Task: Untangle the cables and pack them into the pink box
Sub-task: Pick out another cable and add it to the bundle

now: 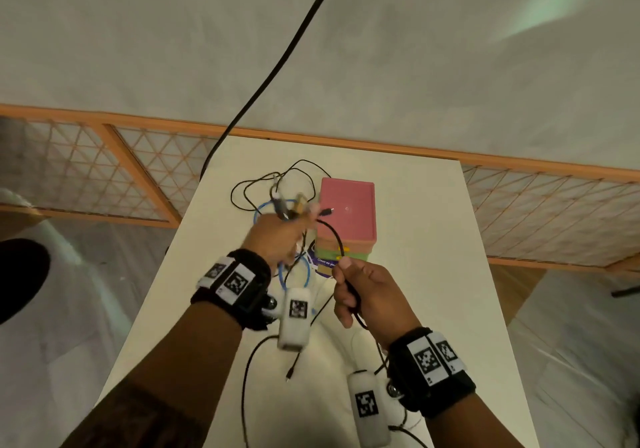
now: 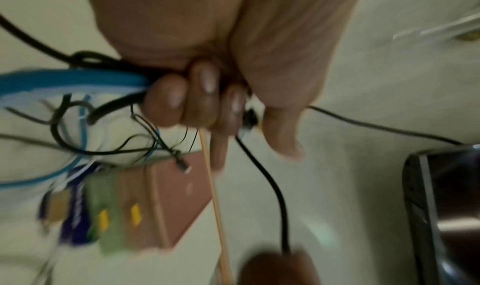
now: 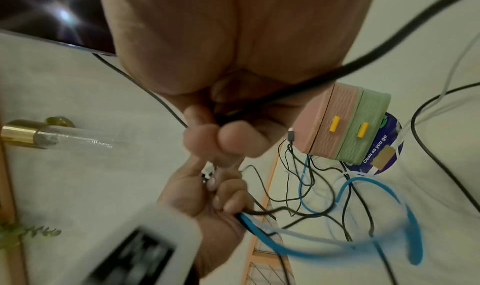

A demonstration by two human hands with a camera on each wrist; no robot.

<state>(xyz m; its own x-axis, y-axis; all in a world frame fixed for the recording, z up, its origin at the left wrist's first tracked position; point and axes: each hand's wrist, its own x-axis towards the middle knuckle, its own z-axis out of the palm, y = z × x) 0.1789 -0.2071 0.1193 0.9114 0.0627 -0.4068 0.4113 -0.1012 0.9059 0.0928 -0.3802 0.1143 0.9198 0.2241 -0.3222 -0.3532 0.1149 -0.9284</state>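
Above the table (image 1: 433,240), the left hand (image 1: 277,236) clamps the cable bundle (image 1: 287,207), 1 thick black cable (image 1: 337,240) runs rightward and nearward into the right hand (image 1: 367,292), fist closed on it, just near of the pink box (image 1: 348,208) toward the far edge.

Black wristbands (image 1: 239,285) with checkered square markers; white marker-tagged camera pods (image 1: 294,319) beneath each wrist.
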